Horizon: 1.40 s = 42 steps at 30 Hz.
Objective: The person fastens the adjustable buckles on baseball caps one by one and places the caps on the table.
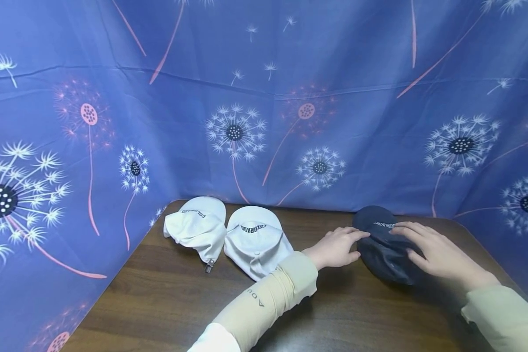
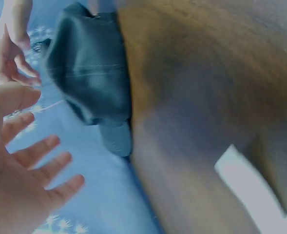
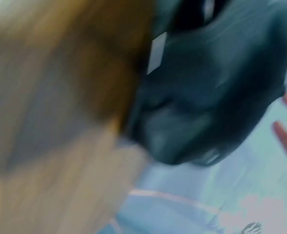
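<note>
White caps (image 1: 257,244) read COLORADO; lettering on dark cap (image 1: 380,259) partly covered; left sleeve (image 1: 270,296), ADU. Left hand (image 1: 336,247), right hand (image 1: 440,250) apart, fingers extended, at dark cap.

My left hand (image 1: 334,248) reaches rightward, fingers spread apart. My right hand (image 1: 435,252) angles in toward it, fingers loosely bent. My sleeved left forearm (image 1: 264,300) slants up from below.

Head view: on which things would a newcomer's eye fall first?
The blue dandelion-print cloth behind the table dominates. Two white caps lie on the table's left half. At the right, left fingers and right fingers are close to a dark cap.
</note>
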Motion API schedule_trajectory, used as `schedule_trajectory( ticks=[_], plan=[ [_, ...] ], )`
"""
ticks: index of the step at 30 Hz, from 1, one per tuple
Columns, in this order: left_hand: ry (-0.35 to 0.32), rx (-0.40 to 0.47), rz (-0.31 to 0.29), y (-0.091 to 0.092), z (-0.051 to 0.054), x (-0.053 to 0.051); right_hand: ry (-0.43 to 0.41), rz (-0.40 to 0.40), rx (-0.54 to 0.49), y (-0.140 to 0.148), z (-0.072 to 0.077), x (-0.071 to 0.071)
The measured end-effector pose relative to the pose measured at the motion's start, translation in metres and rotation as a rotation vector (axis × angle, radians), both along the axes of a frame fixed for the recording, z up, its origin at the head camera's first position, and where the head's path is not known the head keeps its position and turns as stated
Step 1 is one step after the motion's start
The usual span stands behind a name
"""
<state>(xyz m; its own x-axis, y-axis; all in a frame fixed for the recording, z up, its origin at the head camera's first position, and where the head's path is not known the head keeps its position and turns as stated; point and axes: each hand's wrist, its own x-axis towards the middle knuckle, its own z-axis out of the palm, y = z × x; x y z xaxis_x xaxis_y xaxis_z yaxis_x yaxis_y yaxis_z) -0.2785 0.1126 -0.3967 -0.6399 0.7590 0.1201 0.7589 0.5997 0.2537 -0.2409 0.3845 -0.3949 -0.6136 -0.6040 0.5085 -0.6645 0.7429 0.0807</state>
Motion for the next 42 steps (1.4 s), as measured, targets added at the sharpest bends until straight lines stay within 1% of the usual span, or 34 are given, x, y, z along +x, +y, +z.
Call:
schedule_trajectory(
  ticks=[3,8,10,15,18,21,28,30,34,38,42],
  plan=[
    [0.017,-0.012,0.022,-0.009,0.009,0.004,-0.021,-0.046,0.016,-0.018,0.008,0.002],
    [0.073,-0.041,0.039,-0.028,0.025,0.009,-0.01,-0.063,0.038,-0.047,0.018,0.001],
    [0.083,-0.039,0.04,-0.038,0.032,0.01,-0.01,-0.07,0.039,-0.059,0.023,0.002],
    [0.13,-0.006,0.052,-0.063,0.047,0.013,-0.032,-0.093,0.031,-0.088,0.037,0.007],
    [0.174,0.024,0.068,-0.076,0.052,0.016,-0.035,-0.107,0.029,-0.103,0.042,0.01],
    [0.198,0.056,0.087,-0.09,0.057,0.02,-0.031,-0.102,0.021,-0.118,0.046,0.012],
    [0.256,0.134,0.107,-0.126,0.062,0.028,0.005,-0.058,-0.009,-0.153,0.05,0.017],
    [0.256,0.154,0.112,-0.136,0.062,0.03,0.01,-0.043,-0.022,-0.162,0.05,0.018],
    [0.248,0.166,0.124,-0.157,0.061,0.031,0.013,-0.015,-0.058,-0.178,0.047,0.019],
    [0.245,0.171,0.145,-0.176,0.056,0.031,0.007,0.014,-0.094,-0.191,0.04,0.018],
    [0.228,0.161,0.152,-0.192,0.043,0.032,-0.02,0.037,-0.121,-0.202,0.029,0.015]
  ],
)
